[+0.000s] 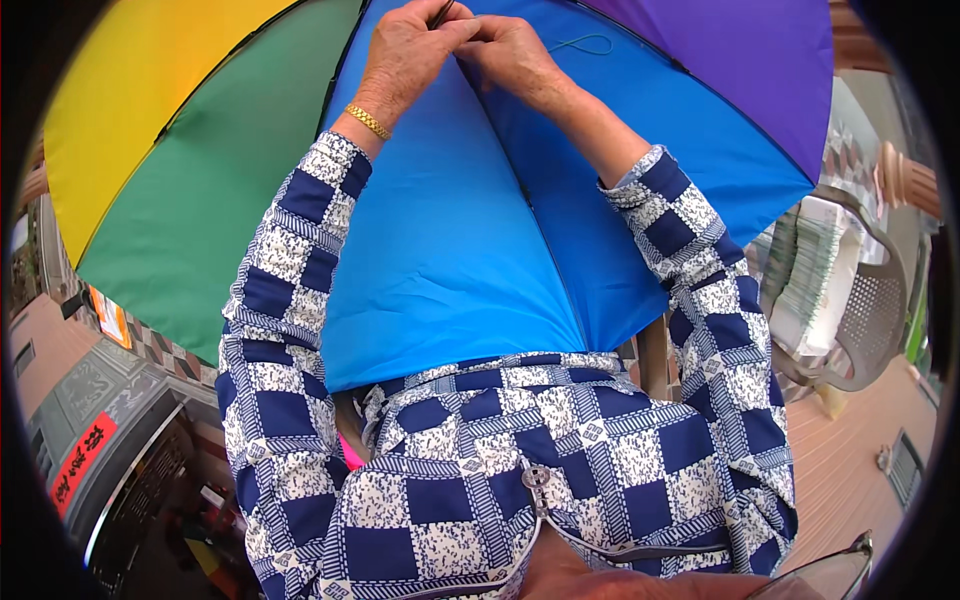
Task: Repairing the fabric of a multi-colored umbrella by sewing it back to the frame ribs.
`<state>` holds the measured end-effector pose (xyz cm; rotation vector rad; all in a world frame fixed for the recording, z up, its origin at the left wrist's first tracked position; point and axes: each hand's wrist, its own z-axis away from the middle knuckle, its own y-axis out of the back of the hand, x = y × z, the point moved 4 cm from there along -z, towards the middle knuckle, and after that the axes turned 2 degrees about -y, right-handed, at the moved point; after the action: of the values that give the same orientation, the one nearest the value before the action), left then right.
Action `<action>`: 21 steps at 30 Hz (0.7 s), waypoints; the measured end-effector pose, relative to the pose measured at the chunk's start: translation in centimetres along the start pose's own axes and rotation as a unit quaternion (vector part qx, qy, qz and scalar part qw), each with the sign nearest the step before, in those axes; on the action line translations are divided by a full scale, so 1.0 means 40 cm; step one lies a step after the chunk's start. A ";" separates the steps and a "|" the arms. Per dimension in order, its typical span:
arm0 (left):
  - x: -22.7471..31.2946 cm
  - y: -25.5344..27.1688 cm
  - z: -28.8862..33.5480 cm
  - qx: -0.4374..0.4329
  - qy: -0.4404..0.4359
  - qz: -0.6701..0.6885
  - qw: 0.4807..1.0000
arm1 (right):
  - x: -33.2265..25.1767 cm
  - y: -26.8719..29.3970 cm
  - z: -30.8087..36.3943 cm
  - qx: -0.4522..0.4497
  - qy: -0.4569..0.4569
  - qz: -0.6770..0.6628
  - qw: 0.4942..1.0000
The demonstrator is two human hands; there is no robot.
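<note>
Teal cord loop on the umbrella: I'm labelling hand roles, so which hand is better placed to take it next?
Probably the right hand: it is nearer the teal cord loop. The left hand is farther across and seems to grip a thin dark piece.

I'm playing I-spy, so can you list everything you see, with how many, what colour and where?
Umbrella: one open, yellow, green, blues, purple, top and middle
Ribs: several, black, across the umbrella
Cord loop: one, teal, near the right hand
Chair: one, grey-brown, right
Stack: one, white and green, on the chair
Post: at least one, pinkish-brown, right edge
Sign: one, red, lower left
Dark shapes: count unclear, lower left
Glasses: one pair, partly showing, bottom right
Bracelet or watch band: one, gold, left wrist
Checked top: one, blue and white, bottom middle
Hands: two, bare, together at the top
</note>
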<state>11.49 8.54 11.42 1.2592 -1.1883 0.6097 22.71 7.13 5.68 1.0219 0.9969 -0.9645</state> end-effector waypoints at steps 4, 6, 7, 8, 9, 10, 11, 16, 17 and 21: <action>-0.036 0.002 -0.005 -0.005 0.010 0.116 0.993 | 0.002 0.025 -0.002 0.059 -0.034 -0.133 0.989; -0.054 0.009 -0.003 0.024 0.072 0.149 0.986 | 0.005 0.027 0.005 0.077 -0.042 -0.291 0.953; -0.063 0.010 -0.001 0.038 0.103 0.164 0.980 | 0.008 0.028 0.009 0.086 -0.045 -0.367 0.925; -0.063 0.007 0.001 0.038 0.104 0.164 0.980 | 0.012 0.029 0.012 0.086 -0.047 -0.368 0.925; -0.064 0.007 0.003 0.059 0.119 0.161 0.978 | 0.015 0.030 0.018 0.055 -0.050 -0.379 0.922; -0.063 0.009 0.003 0.081 0.133 0.158 0.975 | 0.017 0.037 0.024 0.024 -0.053 -0.389 0.919; -0.066 0.012 0.003 0.102 0.146 0.154 0.972 | 0.018 0.045 0.031 -0.007 -0.056 -0.399 0.915; -0.094 0.036 0.006 0.074 -0.063 -0.083 0.992 | -0.019 0.161 0.102 -0.094 -0.085 -0.184 0.975; -0.078 0.031 0.016 0.071 -0.083 -0.145 0.983 | -0.025 0.213 0.108 -0.066 -0.077 -0.271 0.957; -0.043 -0.018 0.010 0.043 -0.130 -0.269 0.953 | 0.005 0.489 0.177 0.000 0.042 -0.461 0.886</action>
<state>11.42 8.40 9.52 1.6919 -0.9689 0.0933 42.65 4.90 11.15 0.5515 1.6054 -1.6942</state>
